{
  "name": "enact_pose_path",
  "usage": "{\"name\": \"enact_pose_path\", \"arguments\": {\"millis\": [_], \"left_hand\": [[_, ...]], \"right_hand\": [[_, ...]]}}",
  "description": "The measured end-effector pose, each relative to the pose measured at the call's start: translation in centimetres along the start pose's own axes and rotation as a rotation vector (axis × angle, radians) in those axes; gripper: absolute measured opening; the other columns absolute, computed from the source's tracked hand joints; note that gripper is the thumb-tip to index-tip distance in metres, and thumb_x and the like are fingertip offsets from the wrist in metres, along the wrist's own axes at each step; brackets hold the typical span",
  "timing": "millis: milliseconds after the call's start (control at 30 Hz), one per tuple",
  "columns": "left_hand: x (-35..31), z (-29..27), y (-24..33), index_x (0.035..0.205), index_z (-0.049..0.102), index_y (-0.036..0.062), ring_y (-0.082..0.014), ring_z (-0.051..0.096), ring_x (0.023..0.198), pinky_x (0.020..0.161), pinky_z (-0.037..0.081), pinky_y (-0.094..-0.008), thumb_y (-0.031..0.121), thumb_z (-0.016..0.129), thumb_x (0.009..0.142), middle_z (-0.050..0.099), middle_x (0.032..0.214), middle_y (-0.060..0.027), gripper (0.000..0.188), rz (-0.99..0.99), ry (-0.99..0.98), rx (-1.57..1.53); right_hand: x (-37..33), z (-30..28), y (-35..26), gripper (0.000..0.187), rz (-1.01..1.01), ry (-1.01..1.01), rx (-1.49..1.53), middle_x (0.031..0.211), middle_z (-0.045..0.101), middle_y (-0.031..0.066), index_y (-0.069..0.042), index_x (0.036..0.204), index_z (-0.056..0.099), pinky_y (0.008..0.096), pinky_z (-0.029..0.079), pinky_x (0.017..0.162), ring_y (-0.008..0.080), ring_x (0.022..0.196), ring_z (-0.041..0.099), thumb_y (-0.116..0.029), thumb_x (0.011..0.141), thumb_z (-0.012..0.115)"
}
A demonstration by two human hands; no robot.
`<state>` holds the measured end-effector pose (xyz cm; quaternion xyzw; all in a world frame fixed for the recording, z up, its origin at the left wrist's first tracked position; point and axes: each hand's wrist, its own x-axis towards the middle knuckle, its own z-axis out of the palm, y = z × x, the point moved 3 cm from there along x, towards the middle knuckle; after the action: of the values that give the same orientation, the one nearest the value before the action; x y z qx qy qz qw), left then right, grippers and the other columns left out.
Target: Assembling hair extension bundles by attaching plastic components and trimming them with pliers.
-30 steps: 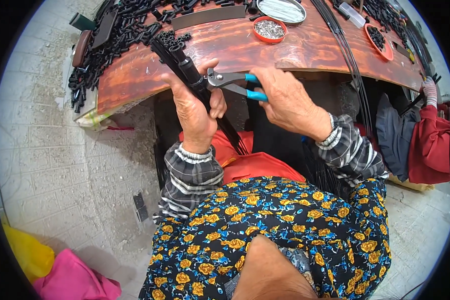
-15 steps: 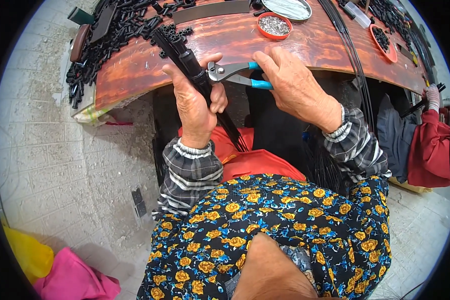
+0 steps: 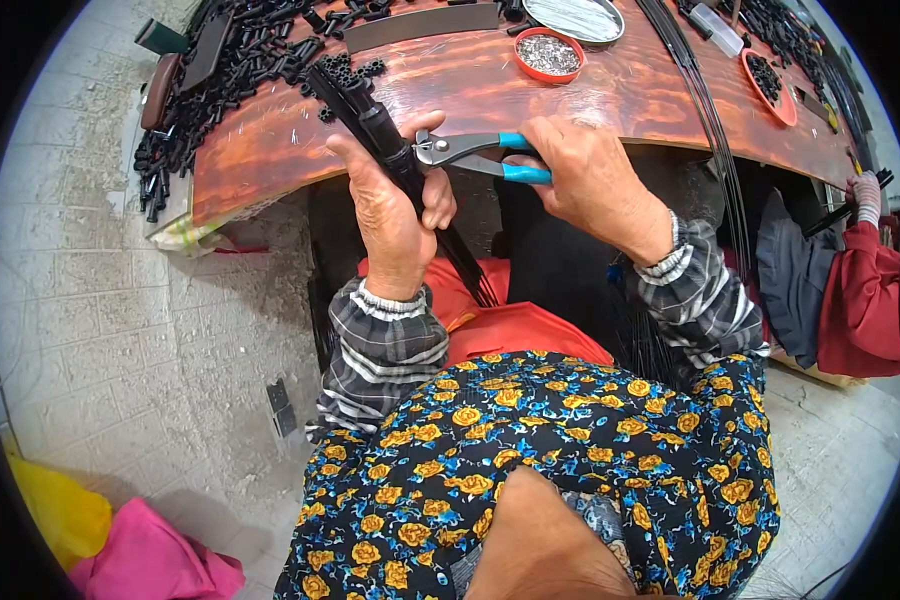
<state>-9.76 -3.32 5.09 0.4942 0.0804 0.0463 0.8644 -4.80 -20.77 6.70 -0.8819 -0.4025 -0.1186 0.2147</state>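
My left hand [image 3: 388, 215] is closed round a black umbrella frame [image 3: 377, 130], a bundle of thin dark ribs with a thicker black sleeve and collar. The frame slants from the table edge down toward the red cloth [image 3: 530, 330] over my lap. My right hand [image 3: 592, 180] grips pliers [image 3: 465, 150] with blue handles. Their metal jaws rest at the frame's collar, beside my left thumb and fingertips. Whatever sits between the jaws is too small to make out.
Many black tubular parts [image 3: 260, 75] lie heaped on the wooden table [image 3: 450, 80]. A red dish [image 3: 550, 76] of small metal pieces stands behind the pliers. Long thin rods [image 3: 712, 125] hang over the edge. At right, a co-worker's gloved hand [image 3: 867, 188] holds black rods.
My right hand has shifted slightly down, its fingers now wrapped further round the pliers' handles. The jaws stay at the collar, and my left hand holds the frame nearly still.
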Motion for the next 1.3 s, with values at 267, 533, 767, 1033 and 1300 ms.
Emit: {"name": "enact_pose_path", "arguments": {"millis": [267, 533, 767, 1033, 1300], "left_hand": [[0.4, -0.1, -0.1, 0.119, 0.055, 0.0013, -0.0071, 0.030, 0.036, 0.037, 0.027, -0.0229, 0.081, 0.025, 0.081, 0.037, 0.048, 0.0026, 0.093, 0.031, -0.046, -0.061], [-0.1, -1.1, 0.0, 0.133, 0.040, 0.0034, -0.0080, 0.035, 0.041, 0.040, 0.029, -0.0231, 0.074, 0.036, 0.085, 0.042, 0.056, 0.0007, 0.086, 0.186, -0.185, -0.081], [-0.2, -1.2, -0.1, 0.129, 0.040, 0.0038, -0.0091, 0.036, 0.043, 0.041, 0.031, -0.0238, 0.061, 0.036, 0.094, 0.045, 0.060, -0.0028, 0.067, 0.227, -0.187, -0.138], [0.3, -1.2, -0.5, 0.129, 0.039, 0.0039, -0.0088, 0.037, 0.044, 0.040, 0.030, -0.0234, 0.059, 0.036, 0.095, 0.046, 0.064, -0.0034, 0.065, 0.238, -0.175, -0.113], [1.0, -1.1, -0.6, 0.128, 0.040, 0.0027, -0.0095, 0.038, 0.044, 0.041, 0.032, -0.0239, 0.057, 0.038, 0.095, 0.047, 0.064, -0.0041, 0.063, 0.215, -0.201, -0.131]], "right_hand": [[-0.5, 2.8, -0.5, 0.021, 0.264, -0.014, 0.624, 0.056, 0.043, 0.0073, -0.001, 0.075, 0.055, 0.0314, 0.037, 0.051, 0.0153, 0.053, 0.041, -0.014, 0.079, 0.071], [5.3, -3.1, 6.0, 0.021, 0.354, 0.149, 0.130, 0.068, 0.059, 0.0159, 0.000, 0.081, 0.060, 0.0403, 0.045, 0.062, 0.0287, 0.065, 0.058, -0.017, 0.073, 0.071], [8.8, 0.6, 12.2, 0.023, 0.400, 0.056, -0.140, 0.080, 0.063, 0.0251, 0.000, 0.089, 0.065, 0.0474, 0.047, 0.072, 0.0412, 0.081, 0.062, -0.013, 0.071, 0.066], [10.0, 2.1, 12.3, 0.016, 0.278, 0.020, -0.128, 0.072, 0.061, 0.0259, 0.001, 0.083, 0.067, 0.0483, 0.048, 0.067, 0.0435, 0.074, 0.061, -0.007, 0.070, 0.063], [9.5, 0.3, 14.5, 0.017, 0.411, 0.027, 0.121, 0.070, 0.065, 0.0215, 0.001, 0.081, 0.070, 0.0423, 0.049, 0.063, 0.0346, 0.066, 0.064, -0.006, 0.065, 0.066]]}}
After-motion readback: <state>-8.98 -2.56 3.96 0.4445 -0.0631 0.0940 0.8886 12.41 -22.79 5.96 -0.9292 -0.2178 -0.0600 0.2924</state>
